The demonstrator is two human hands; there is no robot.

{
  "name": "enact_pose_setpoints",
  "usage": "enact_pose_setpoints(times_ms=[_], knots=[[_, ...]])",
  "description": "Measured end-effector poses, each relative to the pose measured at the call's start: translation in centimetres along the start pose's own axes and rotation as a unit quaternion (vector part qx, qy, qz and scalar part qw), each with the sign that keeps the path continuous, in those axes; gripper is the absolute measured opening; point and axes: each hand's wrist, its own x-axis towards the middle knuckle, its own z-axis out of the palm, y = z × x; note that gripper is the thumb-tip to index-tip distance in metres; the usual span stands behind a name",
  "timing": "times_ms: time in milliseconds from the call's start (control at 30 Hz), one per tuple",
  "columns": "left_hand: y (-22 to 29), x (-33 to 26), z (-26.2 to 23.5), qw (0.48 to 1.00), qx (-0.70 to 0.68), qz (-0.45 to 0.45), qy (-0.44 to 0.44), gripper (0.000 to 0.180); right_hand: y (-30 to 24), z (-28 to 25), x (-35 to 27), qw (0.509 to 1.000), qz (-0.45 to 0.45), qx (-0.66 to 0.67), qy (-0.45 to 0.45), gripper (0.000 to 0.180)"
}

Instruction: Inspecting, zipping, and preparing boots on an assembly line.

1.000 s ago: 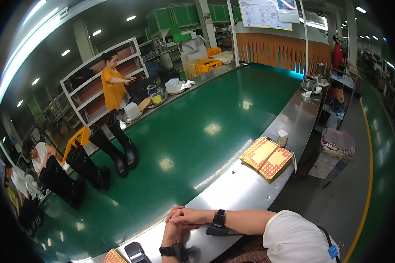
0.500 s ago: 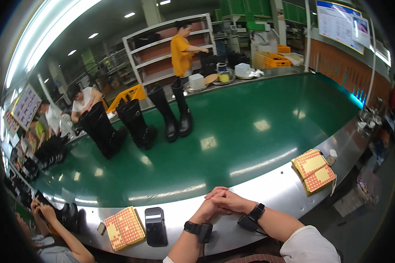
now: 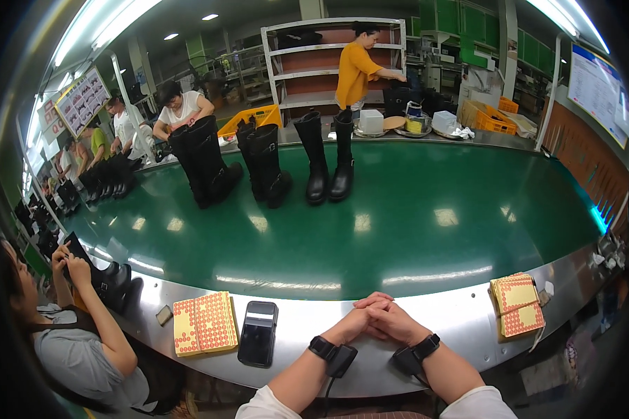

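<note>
My left hand (image 3: 356, 323) and my right hand (image 3: 397, 322) are clasped together on the metal edge of the table, fingers closed around each other. No object shows in either of them; their undersides are hidden. A dark band with a small box sits on each wrist. Left of my hands lies a black smartphone (image 3: 258, 335). Beyond it is a banded stack of yellow cards with red dots (image 3: 204, 323). Another banded card stack (image 3: 517, 304) lies to the right of my hands.
Three pairs of black boots (image 3: 328, 160) stand across the green conveyor belt (image 3: 405, 244). At left, a co-worker (image 3: 94, 349) handles a dark boot. Another person in orange (image 3: 356, 70) works beyond the belt, near white shelves (image 3: 276, 66). Yellow crates (image 3: 250, 120) stand behind.
My view has turned left and levelled, so the belt, boots and people appear shifted right. More of the co-worker at left shows. My hands stay clasped at the table edge.
</note>
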Motion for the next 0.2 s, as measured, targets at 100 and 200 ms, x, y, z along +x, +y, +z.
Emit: enact_pose_setpoints(times_ms=[100, 200], knots=[[4.3, 1.3, 2.6, 0.940, -0.078, -0.300, 0.142, 0.037, -0.1, -0.4, -0.1, 1.000, 0.001, -0.006, 0.003, 0.028], [-0.1, 0.1, -0.1, 0.997, 0.024, 0.056, -0.038, 0.037, 0.1, -0.6, 0.1, 1.000, 0.001, -0.008, -0.007, 0.029]])
